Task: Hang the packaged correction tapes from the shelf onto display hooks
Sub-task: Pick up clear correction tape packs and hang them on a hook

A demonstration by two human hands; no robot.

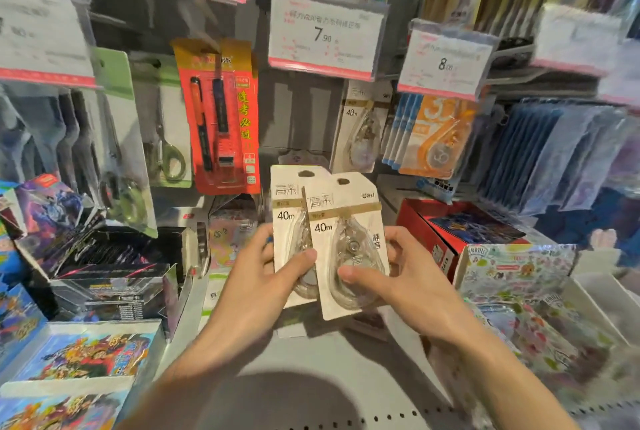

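Open gap under the 7.90 tag [325,34] (red pen pack [221,117] left)

Front white card pack of clear correction tape [346,242] had a tan band, black "40m" print and a brown-edged hang hole. Rear white card pack [287,221] matched it: same tan band, same print. Hanging white card pack [360,124] on the hook was the same pattern. Orange-and-white tape pack [440,135] sat over blue-edged ones. Red-and-gold pen blister card [221,117] carried yellow characters. White price tags [325,34] had pink bottom strips. Shelf [311,377] was grey.
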